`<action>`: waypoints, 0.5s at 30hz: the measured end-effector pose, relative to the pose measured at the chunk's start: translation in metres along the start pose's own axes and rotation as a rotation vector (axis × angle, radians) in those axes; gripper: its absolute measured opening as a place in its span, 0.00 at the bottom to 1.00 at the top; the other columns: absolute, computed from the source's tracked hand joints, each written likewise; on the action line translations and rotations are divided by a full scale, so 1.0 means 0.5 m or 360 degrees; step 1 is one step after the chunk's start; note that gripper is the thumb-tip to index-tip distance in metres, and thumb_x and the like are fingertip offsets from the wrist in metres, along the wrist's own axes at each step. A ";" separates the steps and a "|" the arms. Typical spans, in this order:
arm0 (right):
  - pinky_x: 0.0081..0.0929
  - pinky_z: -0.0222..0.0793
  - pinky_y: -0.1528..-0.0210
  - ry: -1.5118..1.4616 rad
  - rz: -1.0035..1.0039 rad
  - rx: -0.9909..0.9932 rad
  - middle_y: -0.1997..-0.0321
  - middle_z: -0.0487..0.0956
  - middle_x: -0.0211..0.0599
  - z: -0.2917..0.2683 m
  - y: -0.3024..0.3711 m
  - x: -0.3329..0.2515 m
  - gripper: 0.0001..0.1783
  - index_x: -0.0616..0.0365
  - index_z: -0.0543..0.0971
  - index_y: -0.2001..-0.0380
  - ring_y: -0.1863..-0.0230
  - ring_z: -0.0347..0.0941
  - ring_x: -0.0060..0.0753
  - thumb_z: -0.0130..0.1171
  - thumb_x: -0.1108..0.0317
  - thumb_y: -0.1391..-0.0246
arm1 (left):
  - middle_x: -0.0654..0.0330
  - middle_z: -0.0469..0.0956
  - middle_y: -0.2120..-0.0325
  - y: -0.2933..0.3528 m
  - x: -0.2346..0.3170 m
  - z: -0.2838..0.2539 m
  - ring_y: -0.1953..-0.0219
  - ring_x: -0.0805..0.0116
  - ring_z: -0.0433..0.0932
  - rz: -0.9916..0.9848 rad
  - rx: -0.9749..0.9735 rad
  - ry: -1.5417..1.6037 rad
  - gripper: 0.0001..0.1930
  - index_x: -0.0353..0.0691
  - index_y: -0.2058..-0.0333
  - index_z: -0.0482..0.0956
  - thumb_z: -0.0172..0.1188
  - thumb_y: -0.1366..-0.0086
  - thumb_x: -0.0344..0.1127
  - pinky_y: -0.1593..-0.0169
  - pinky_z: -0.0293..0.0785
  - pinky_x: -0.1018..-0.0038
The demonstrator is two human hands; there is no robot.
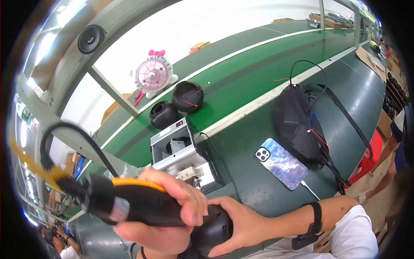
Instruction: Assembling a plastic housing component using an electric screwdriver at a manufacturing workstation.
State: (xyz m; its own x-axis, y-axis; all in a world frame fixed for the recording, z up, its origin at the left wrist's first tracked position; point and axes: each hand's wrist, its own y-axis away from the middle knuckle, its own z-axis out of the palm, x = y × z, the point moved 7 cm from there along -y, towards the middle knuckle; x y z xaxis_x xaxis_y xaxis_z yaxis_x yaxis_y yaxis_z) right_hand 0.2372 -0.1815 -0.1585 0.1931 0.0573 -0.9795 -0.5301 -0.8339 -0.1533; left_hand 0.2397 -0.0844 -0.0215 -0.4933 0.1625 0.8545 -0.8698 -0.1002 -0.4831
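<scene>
My left fingers (193, 205) grip a black-and-yellow tool (148, 209) at seven o'clock, while my right fingers (227, 204) clasp a black housing (211, 229) at six. On the tabletop (243, 144), a silver machine (160, 161) sits toward eight, a phone (282, 164) toward four; a pink fan (158, 71) stands between ten and eleven.

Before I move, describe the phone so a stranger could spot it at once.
On the dark green workbench, find the black bag toward the right. Just left of it lies the phone, cameras up, a white cable at its near end. Its swirled blue-purple back sets it apart from the plain black bag.
</scene>
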 end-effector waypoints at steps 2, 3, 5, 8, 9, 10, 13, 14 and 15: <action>0.39 0.62 0.34 -0.0062 0.0104 0.0072 0.39 0.65 0.56 -0.004 -0.001 0.008 0.64 0.69 0.59 0.35 0.37 0.65 0.52 0.77 0.36 0.65 | 0.66 0.69 0.87 0.021 -0.011 0.005 0.89 0.73 0.66 0.0137 -0.0053 0.0004 0.41 0.40 0.64 0.66 0.48 0.42 0.81 0.81 0.67 0.73; 0.39 0.62 0.34 -0.0062 0.0100 0.0080 0.39 0.65 0.56 0.000 -0.001 0.007 0.64 0.69 0.59 0.35 0.37 0.65 0.52 0.77 0.36 0.65 | 0.66 0.69 0.87 0.025 -0.012 0.000 0.89 0.73 0.66 0.0138 -0.0062 0.0004 0.41 0.40 0.64 0.66 0.48 0.42 0.81 0.81 0.67 0.73; 0.39 0.62 0.34 -0.0097 0.0156 0.0104 0.38 0.65 0.58 0.006 0.000 0.009 0.65 0.69 0.59 0.36 0.36 0.65 0.53 0.77 0.36 0.65 | 0.67 0.68 0.87 0.030 -0.013 -0.011 0.89 0.75 0.66 0.0143 -0.0054 0.0021 0.41 0.42 0.65 0.65 0.50 0.44 0.81 0.80 0.67 0.74; 0.39 0.62 0.34 -0.0094 0.0239 0.0119 0.38 0.64 0.59 0.004 0.001 0.012 0.65 0.71 0.58 0.36 0.36 0.65 0.53 0.77 0.35 0.65 | 0.68 0.68 0.86 0.031 -0.023 -0.012 0.88 0.75 0.66 0.0109 0.0003 -0.0043 0.40 0.42 0.65 0.64 0.50 0.44 0.81 0.79 0.67 0.74; 0.39 0.62 0.34 -0.0088 0.0243 0.0130 0.38 0.64 0.59 0.000 0.002 0.014 0.65 0.71 0.58 0.36 0.36 0.65 0.53 0.77 0.35 0.65 | 0.68 0.68 0.86 0.030 -0.030 -0.007 0.88 0.75 0.66 0.0108 -0.0005 -0.0032 0.40 0.42 0.65 0.64 0.50 0.44 0.81 0.79 0.67 0.74; 0.39 0.62 0.34 -0.0085 0.0248 0.0139 0.38 0.64 0.60 -0.002 0.003 0.015 0.66 0.71 0.58 0.36 0.36 0.64 0.53 0.76 0.34 0.65 | 0.68 0.68 0.86 0.030 -0.038 -0.004 0.88 0.75 0.66 0.0115 0.0037 -0.0050 0.40 0.42 0.64 0.64 0.50 0.43 0.81 0.79 0.67 0.74; 0.39 0.61 0.33 -0.0085 0.0253 0.0137 0.38 0.64 0.60 -0.005 0.004 0.016 0.66 0.73 0.58 0.36 0.35 0.64 0.54 0.76 0.34 0.65 | 0.68 0.68 0.86 0.027 -0.044 -0.002 0.87 0.76 0.66 0.0107 0.0010 -0.0042 0.39 0.42 0.64 0.63 0.51 0.42 0.80 0.79 0.66 0.74; 0.40 0.61 0.33 -0.0090 0.0251 0.0118 0.37 0.64 0.60 -0.003 0.003 0.015 0.66 0.73 0.58 0.36 0.35 0.64 0.54 0.76 0.34 0.65 | 0.68 0.68 0.86 0.026 -0.043 0.000 0.87 0.76 0.65 0.0096 -0.0051 -0.0020 0.39 0.43 0.63 0.63 0.51 0.42 0.80 0.79 0.66 0.74; 0.40 0.61 0.33 -0.0089 0.0247 0.0120 0.37 0.64 0.60 -0.005 0.001 0.013 0.66 0.73 0.58 0.36 0.35 0.64 0.54 0.76 0.34 0.65 | 0.68 0.68 0.86 0.024 -0.043 -0.004 0.87 0.76 0.65 0.0099 -0.0055 -0.0022 0.39 0.43 0.63 0.63 0.51 0.42 0.80 0.79 0.66 0.74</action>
State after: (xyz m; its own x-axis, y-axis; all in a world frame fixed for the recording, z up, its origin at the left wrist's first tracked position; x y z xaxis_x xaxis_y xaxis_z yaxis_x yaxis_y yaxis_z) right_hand 0.2402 -0.1830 -0.1646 0.0591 -0.0370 -0.9976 -0.6108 -0.7918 -0.0068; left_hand 0.2399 -0.0873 -0.0459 -0.5467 0.1436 0.8250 -0.8372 -0.0760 -0.5416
